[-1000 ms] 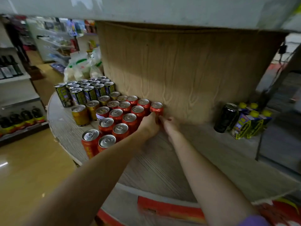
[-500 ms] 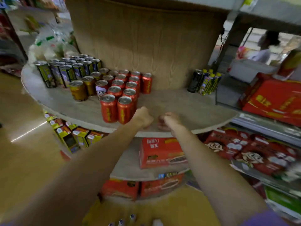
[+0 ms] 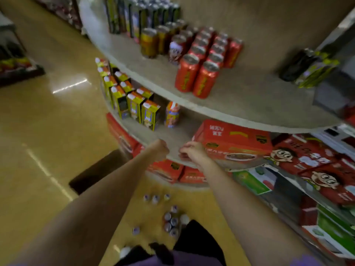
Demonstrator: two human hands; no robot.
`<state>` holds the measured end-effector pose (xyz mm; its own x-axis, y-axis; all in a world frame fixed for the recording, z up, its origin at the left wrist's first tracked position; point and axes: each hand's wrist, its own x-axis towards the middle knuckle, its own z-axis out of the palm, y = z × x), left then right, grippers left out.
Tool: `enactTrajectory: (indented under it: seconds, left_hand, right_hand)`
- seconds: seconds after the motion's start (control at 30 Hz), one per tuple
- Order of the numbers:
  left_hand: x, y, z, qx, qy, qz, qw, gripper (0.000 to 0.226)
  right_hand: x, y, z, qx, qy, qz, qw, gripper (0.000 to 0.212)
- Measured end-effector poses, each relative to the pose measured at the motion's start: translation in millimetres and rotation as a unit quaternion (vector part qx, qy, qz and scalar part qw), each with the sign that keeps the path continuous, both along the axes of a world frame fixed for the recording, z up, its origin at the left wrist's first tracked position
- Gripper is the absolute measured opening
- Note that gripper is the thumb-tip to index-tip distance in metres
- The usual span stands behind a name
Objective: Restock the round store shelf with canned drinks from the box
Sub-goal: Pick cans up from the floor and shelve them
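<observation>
Hands hang side by side in front of the middle tier's edge, both arms stretched forward from the near side. The left hand [image 3: 158, 150] is curled into a loose fist with nothing visible in it; the right hand [image 3: 192, 151] has its fingers bent inward, also holding nothing that shows, though blur makes the fingertips hard to read. Neither hand plainly touches the round shelf [image 3: 249, 96]; they sit just above the rim of the lower tier.

On the upper tier, far and a little right of the hands, the red cans [image 3: 197, 77] stand upright in tight rows running back toward the wooden core, the two nearest ones side by side at the front. Left of them stand gold cans [image 3: 148, 43] and, farther left and back, dark cans [image 3: 134, 16]. At the far right of that tier sit a black can [image 3: 294, 66] and yellow packs [image 3: 317, 72].

On the lower tier, yellow cartons [image 3: 134, 106] line the left curve, and a red box [image 3: 232, 139] lies just right of the right hand. On the floor near the person's feet, a cluster of small cans [image 3: 171, 221] stands upright, with a few more scattered nearby.
</observation>
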<state>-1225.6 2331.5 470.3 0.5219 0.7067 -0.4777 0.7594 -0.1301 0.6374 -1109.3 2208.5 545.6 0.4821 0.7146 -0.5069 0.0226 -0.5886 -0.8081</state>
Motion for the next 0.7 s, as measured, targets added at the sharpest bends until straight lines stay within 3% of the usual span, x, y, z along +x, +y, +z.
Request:
enactTrajectory:
  seconds: [0.17, 0.3, 0.47, 0.7]
  left_hand:
    - [-61.7, -48.1, -20.8, -0.046, 0.012, 0.096, 0.994, 0.026]
    - [-82.8, -69.4, -68.4, -0.093, 0.028, 0.214, 0.972, 0.024]
    - [-84.9, -112.9, -152.2, -0.171, 0.074, 0.347, 0.919, 0.019]
    - [-44.4, -171.0, -306.2, -0.262, 0.031, 0.483, 0.835, 0.019]
  right_hand:
    - [-32.7, 7.8, -81.6, -0.086, -0.052, 0.087, 0.991, 0.010]
    - [-45.3, 13.6, -162.8, -0.152, -0.080, 0.201, 0.965, 0.016]
    - [-48.1, -14.6, -250.2, -0.207, -0.074, 0.266, 0.939, 0.009]
    - [-3.3, -54.7, -390.1, -0.279, -0.102, 0.294, 0.909, 0.008]
